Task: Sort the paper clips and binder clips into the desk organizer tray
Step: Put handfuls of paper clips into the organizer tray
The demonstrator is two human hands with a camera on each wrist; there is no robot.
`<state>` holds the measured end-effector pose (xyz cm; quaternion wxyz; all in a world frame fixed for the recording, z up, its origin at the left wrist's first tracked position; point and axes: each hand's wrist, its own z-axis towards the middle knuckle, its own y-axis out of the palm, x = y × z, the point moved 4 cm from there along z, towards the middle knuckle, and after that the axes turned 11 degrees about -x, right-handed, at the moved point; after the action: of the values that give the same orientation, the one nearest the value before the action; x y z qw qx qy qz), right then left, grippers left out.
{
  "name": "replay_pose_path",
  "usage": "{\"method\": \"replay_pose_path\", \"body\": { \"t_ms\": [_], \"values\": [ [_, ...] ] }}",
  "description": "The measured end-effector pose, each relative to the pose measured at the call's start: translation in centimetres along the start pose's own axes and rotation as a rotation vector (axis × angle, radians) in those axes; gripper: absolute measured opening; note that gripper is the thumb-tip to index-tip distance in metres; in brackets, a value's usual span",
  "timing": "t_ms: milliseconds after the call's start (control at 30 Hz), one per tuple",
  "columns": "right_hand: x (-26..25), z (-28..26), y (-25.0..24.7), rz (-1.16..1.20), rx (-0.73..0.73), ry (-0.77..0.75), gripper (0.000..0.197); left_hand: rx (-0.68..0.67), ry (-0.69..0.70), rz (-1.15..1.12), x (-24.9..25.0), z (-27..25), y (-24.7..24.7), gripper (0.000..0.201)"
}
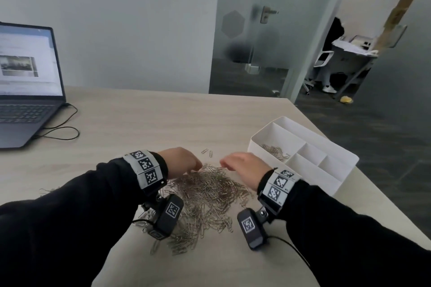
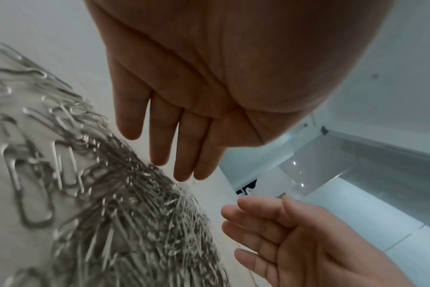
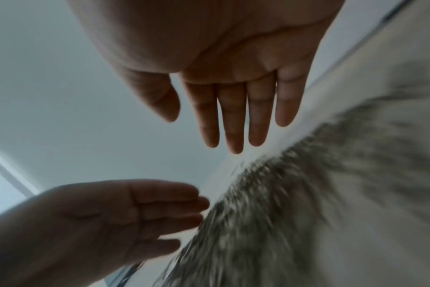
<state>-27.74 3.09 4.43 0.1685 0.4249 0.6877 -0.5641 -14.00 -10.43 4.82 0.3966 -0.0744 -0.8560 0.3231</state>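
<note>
A big heap of silver paper clips [image 1: 205, 200] lies on the table in front of me, and shows blurred in both wrist views [image 2: 125, 203] [image 3: 282, 213]. My left hand [image 1: 182, 161] hovers at the heap's far left edge, fingers straight, its fingertips [image 2: 160, 161] almost touching the clips. My right hand [image 1: 245, 168] hangs over the far right edge, fingers straight [image 3: 233, 124] and empty. The two palms face each other. The white organizer tray [image 1: 335, 177] stands at the right; one compartment holds some paper clips [image 1: 275, 151]. No binder clips show.
An open laptop [image 1: 25, 86] with its black cable [image 1: 58, 133] sits at the far left. Two stray clips [image 1: 207, 152] lie beyond the heap. The table's right edge runs close behind the tray. A glass door and an office lie beyond.
</note>
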Motion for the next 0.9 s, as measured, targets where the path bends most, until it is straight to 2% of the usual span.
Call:
{"method": "replay_pose_path", "body": {
  "t_ms": [67, 167, 233, 333, 433, 567, 667, 733, 800, 900],
  "values": [
    [-1.2, 2.4, -1.6, 0.008, 0.039, 0.008, 0.036, 0.061, 0.035, -0.066, -0.7, -0.4, -1.1, 0.031],
    [-2.6, 7.0, -2.1, -0.184, -0.013, 0.043, 0.039, 0.143, 0.030, -0.137, -1.9, -1.6, -2.7, 0.036],
    [-3.5, 9.5, -1.8, -0.211, -0.031, 0.104, 0.040, 0.182, 0.008, -0.176, -2.9, -2.4, -3.3, 0.040],
    [-4.7, 10.8, -0.5, -0.451, -0.148, 0.177, 0.044, 0.210, -0.016, -0.158, -4.1, -3.4, -3.5, 0.045],
    [-4.3, 10.6, 1.2, -0.644, -0.251, 0.159, 0.040, 0.189, -0.031, -0.104, -5.1, -3.7, -3.4, 0.045],
    [-3.8, 8.2, 1.7, -0.561, -0.252, 0.173, 0.034, 0.188, -0.095, -0.064, -5.5, -4.5, -3.1, 0.049],
    [-3.7, 5.1, 2.2, -0.644, -0.301, 0.127, 0.041, 0.193, -0.148, -0.041, -5.2, -5.0, -2.3, 0.052],
    [-3.3, 3.5, 2.3, -0.660, -0.321, 0.073, 0.048, 0.191, -0.151, -0.037, -4.9, -5.4, -1.6, 0.046],
    [-2.9, 2.0, 1.7, -0.589, -0.249, 0.028, 0.053, 0.160, -0.179, 0.002, -5.1, -5.2, -0.5, 0.043],
    [-1.4, 0.0, 0.5, -0.347, -0.080, 0.032, 0.053, 0.126, -0.189, 0.110, -5.8, -4.7, 1.2, 0.048]
  ]
}}
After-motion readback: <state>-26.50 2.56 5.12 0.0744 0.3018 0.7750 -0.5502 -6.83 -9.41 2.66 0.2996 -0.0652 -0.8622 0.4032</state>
